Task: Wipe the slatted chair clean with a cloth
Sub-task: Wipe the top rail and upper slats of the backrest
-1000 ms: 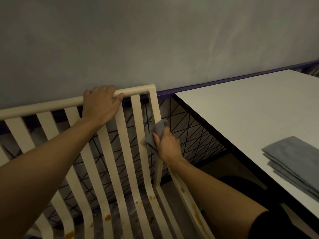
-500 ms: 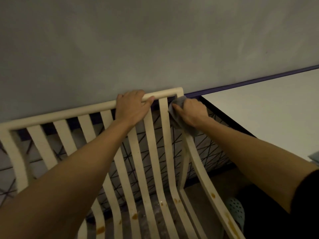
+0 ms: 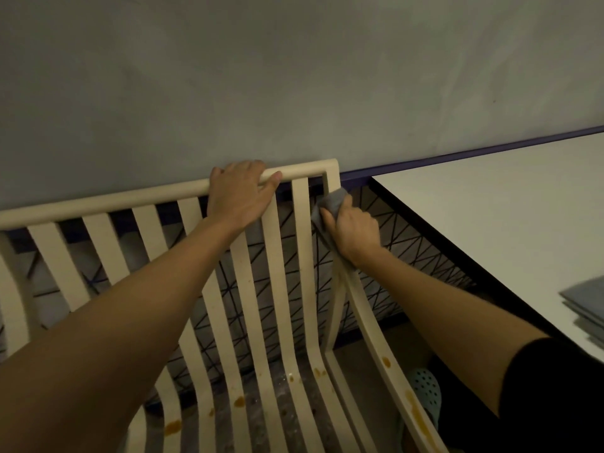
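A cream slatted chair (image 3: 157,194) fills the lower half of the view, its back against a grey wall. Orange-brown stains spot the seat slats (image 3: 239,401) and the right side rail (image 3: 415,410). My left hand (image 3: 240,194) grips the top rail from above. My right hand (image 3: 354,228) presses a small grey cloth (image 3: 331,202) against the right upright of the back, a little below the top corner. My hand covers most of the cloth.
A white table (image 3: 490,217) with a dark edge stands close on the right of the chair. Folded grey cloths (image 3: 588,299) lie at its right edge. A black wire grid (image 3: 408,246) runs behind the chair. A pale perforated shoe (image 3: 425,389) shows below.
My right hand with the cloth rose up the right upright to near the top corner, then slid down a little. My left hand has kept its grip on the top rail.
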### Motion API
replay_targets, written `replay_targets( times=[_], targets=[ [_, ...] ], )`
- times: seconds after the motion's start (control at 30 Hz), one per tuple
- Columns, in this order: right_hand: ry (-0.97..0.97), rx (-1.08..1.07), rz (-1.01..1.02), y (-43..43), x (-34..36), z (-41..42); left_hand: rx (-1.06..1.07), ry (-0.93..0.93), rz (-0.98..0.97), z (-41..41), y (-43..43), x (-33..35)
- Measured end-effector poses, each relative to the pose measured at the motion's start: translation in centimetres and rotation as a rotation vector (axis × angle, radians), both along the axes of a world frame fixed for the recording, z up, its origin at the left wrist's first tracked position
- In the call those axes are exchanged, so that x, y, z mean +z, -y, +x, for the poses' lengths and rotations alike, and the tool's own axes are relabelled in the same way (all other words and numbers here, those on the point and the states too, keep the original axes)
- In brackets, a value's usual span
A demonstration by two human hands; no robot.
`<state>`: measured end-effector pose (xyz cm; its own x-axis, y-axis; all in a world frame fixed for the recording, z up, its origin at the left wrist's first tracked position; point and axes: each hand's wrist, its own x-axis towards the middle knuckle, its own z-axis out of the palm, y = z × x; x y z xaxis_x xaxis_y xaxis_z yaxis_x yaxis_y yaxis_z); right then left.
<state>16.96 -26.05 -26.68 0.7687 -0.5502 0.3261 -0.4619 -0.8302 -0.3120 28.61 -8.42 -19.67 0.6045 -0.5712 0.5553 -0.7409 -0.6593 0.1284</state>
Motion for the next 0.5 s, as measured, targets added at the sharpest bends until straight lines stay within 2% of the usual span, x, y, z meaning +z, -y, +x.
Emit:
replay_targets(
  times=[0.5],
  targets=[
    [-0.124, -0.003, -0.029, -0.9, -4.0, -3.5, 0.010, 0.026, 0.093, -0.7, -0.3, 0.2]
  ],
)
